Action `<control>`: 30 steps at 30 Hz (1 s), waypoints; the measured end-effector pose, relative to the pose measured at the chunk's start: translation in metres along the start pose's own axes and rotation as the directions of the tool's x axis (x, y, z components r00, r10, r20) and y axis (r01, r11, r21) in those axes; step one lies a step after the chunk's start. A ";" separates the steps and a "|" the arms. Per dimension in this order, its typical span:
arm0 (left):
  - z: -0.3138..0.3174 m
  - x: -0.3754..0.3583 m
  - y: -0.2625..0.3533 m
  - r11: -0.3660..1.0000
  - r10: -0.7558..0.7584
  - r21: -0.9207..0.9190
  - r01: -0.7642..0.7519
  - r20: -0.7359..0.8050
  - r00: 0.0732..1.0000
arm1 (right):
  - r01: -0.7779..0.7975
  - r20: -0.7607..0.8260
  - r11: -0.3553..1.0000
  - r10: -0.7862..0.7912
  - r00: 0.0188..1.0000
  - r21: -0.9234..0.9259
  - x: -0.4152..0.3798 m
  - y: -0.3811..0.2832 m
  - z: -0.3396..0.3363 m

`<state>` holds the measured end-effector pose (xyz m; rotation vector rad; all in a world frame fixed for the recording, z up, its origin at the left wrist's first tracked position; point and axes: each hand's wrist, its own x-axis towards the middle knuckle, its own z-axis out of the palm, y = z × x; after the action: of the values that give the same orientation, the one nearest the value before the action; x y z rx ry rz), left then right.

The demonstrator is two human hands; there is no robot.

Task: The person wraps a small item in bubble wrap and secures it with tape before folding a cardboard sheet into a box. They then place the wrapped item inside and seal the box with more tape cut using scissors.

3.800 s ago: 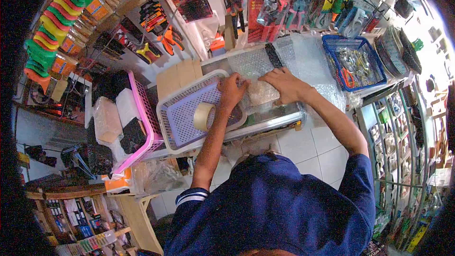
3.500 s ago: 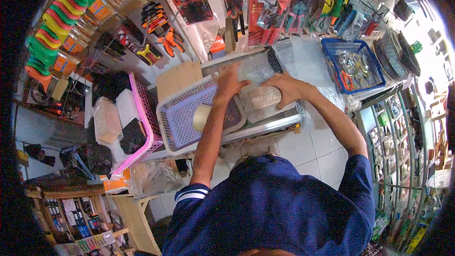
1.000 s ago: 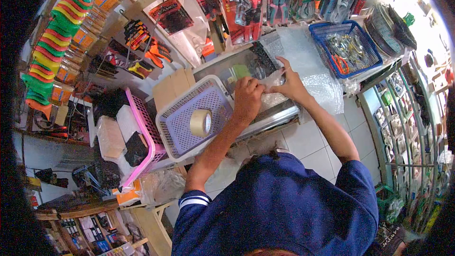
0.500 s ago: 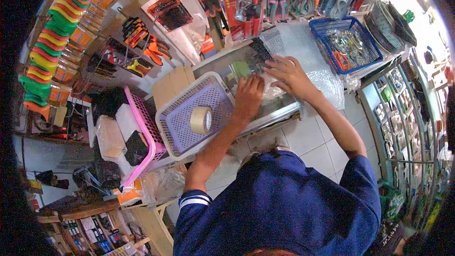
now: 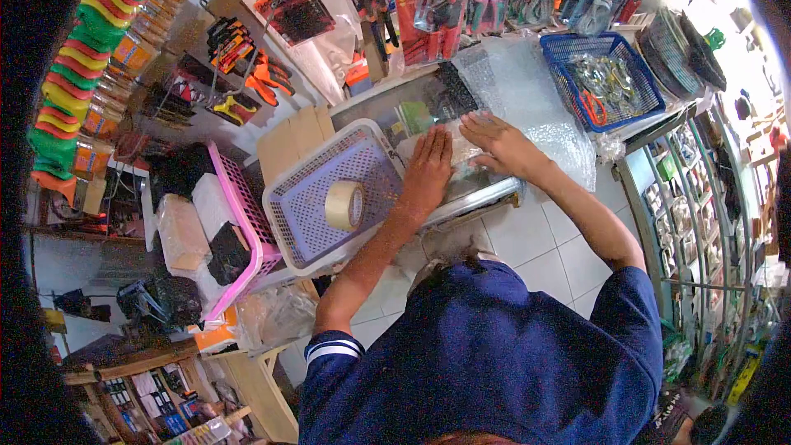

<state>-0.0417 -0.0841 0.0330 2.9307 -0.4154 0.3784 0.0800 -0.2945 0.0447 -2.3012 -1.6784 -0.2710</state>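
Observation:
My left hand (image 5: 429,168) lies palm down with its fingers stretched out, pressing on a clear plastic-wrapped bundle (image 5: 462,161). Across from it, my right hand (image 5: 504,148) rests flat on the other side of the same bundle, fingers extended. What is inside the wrap cannot be made out. Beneath is a glass-topped counter (image 5: 383,105) with a green item showing through. A roll of clear tape (image 5: 344,204) sits in a shallow lilac-and-white basket (image 5: 301,227) to the left of my left hand. A sheet of bubble wrap (image 5: 560,144) spreads over the counter to the right.
A blue basket (image 5: 600,122) of metal pieces and orange-handled scissors stands at the right. At the left is a pink basket (image 5: 262,239) with wrapped boxes. Packaged tools (image 5: 428,12) hang along the wall. Cardboard (image 5: 292,144) lies behind the lilac basket.
Both hands have flattened and moved slightly down onto the wrapped bundle; the left fingers have straightened. The view has shifted a little.

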 end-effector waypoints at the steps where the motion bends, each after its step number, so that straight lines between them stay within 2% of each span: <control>1: 0.004 -0.001 0.000 1.000 -0.009 0.001 0.009 -0.016 1.000 | -0.009 -0.016 1.000 0.010 1.000 0.014 -0.001 -0.001 0.002; 5: 0.032 -0.008 0.003 0.998 -0.039 0.051 0.043 -0.088 0.995 | -0.040 -0.074 0.999 0.041 0.996 0.018 -0.008 -0.010 0.005; 8: 0.032 -0.012 0.004 0.991 -0.003 0.132 0.017 -0.108 0.994 | -0.009 -0.191 0.998 0.020 0.981 0.056 -0.019 -0.006 0.027; 11: 0.023 -0.013 0.003 0.999 -0.017 -0.039 0.009 -0.188 0.982 | 0.018 -0.252 0.997 0.000 0.968 0.070 -0.018 -0.008 0.025; 14: 0.018 -0.009 0.000 0.998 -0.049 -0.045 0.042 -0.160 0.986 | 0.062 -0.258 0.998 -0.060 0.964 0.000 -0.015 -0.004 0.021; 17: -0.038 -0.003 0.006 0.947 -0.129 -0.312 0.077 -0.152 0.980 | -0.058 -0.060 0.995 0.063 0.996 0.087 -0.003 -0.019 -0.017; 20: -0.083 -0.013 0.006 0.881 -0.359 -0.430 0.198 -0.336 0.871 | -0.115 0.003 0.993 0.115 0.993 0.018 0.010 -0.030 -0.033; 22: -0.087 -0.033 -0.016 0.773 -0.507 -0.618 0.143 -0.467 0.724 | -0.180 0.024 0.983 0.179 0.984 0.049 0.021 -0.034 -0.037; 24: -0.104 -0.062 -0.037 0.612 -0.703 -0.761 0.215 -0.400 0.588 | -0.201 0.008 0.969 0.202 0.979 0.141 0.028 -0.030 -0.036; 26: -0.121 -0.098 -0.057 0.506 -0.778 -0.827 0.245 -0.315 0.543 | -0.168 -0.047 0.940 0.190 0.981 0.298 0.037 -0.023 -0.031; 30: -0.110 -0.166 -0.096 0.367 -0.807 -0.810 0.458 -0.032 0.589 | -0.053 -0.009 0.981 0.055 0.998 0.187 0.048 -0.012 -0.025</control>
<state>-0.1928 0.0701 0.0818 1.8507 0.5828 0.5446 0.0839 -0.2564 0.0844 -2.1976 -1.5604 -0.1124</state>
